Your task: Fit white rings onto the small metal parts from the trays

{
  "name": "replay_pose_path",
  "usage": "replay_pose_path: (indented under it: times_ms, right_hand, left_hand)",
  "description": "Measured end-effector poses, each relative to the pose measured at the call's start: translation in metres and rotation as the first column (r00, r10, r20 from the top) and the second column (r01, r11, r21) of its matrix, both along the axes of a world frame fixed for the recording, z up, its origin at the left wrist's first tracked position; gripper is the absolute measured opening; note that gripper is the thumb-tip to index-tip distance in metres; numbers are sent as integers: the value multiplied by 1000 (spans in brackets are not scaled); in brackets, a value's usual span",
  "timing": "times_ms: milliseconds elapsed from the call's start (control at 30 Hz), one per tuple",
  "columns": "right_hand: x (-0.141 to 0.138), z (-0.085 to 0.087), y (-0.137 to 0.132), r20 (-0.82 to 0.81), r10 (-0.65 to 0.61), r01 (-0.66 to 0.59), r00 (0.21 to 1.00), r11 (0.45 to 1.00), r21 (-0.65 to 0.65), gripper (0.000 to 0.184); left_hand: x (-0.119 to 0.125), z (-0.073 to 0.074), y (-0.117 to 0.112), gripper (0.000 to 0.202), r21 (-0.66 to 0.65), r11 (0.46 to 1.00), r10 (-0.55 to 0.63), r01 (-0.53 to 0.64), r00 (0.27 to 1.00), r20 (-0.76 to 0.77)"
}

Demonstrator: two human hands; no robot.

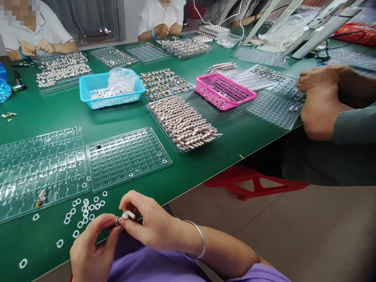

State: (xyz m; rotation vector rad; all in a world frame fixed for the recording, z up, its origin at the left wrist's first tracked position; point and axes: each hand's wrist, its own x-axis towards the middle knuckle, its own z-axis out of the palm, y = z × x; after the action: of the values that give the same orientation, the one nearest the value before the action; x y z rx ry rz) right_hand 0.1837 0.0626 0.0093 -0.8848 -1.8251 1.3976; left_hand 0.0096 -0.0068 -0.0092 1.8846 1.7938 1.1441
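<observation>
Just past the table's front edge, my right hand (152,221) pinches a small white earbud shell (128,214) with a short curved stem. My left hand (95,244) is closed at the fingertips on a small dark round part (118,221), which meets the shell's left end; whether the two are joined I cannot tell. Beside my left hand, thin white rings (85,208) lie scattered on the green table. One earbud piece (41,197) with a yellow bit sits in the large clear tray (58,156). A smaller clear tray (126,158) holds one dark part and a few rings.
A tray of white stemmed pieces (183,123) stands ahead, near a blue basket (111,102) and a pink basket (225,90). Another person's hands (320,98) are at the right. Two people work across the table. A red stool (252,186) is below the right edge.
</observation>
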Motion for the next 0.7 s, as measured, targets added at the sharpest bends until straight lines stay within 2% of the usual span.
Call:
replay_pose_path:
  times_ms: [67,167,267,367,467,533,633,700]
  right_hand:
    - [1,1,2,-14,29,-30,999,999,-37,15]
    - [3,2,9,-41,103,-105,994,994,-32,7]
    - [3,2,14,-56,133,-134,990,991,-23,5]
    - [0,0,13,-85,130,-137,988,988,-75,5]
    - [-2,-2,8,-134,77,-97,988,985,-144,7]
    - [-2,-4,7,-170,60,-96,984,972,-212,9]
    - [2,-5,10,-209,74,-145,975,926,-348,13]
    - [5,-4,13,-195,101,-168,976,915,-367,12]
  left_hand:
    - [0,-1,-1,22,-19,1000,3,-2,999,46]
    - [-2,-1,-2,23,-36,999,8,-5,998,66]
    - [-2,2,-3,22,-27,1000,4,-3,1000,24]
    - [-1,7,-5,16,35,999,-24,26,998,-57]
    - [2,13,-4,13,84,996,-35,42,995,-89]
    - [3,17,-1,13,58,998,-28,31,999,-41]
    - [4,22,5,20,-103,992,-59,74,988,144]
    - [5,24,8,18,-204,970,-66,129,955,289]
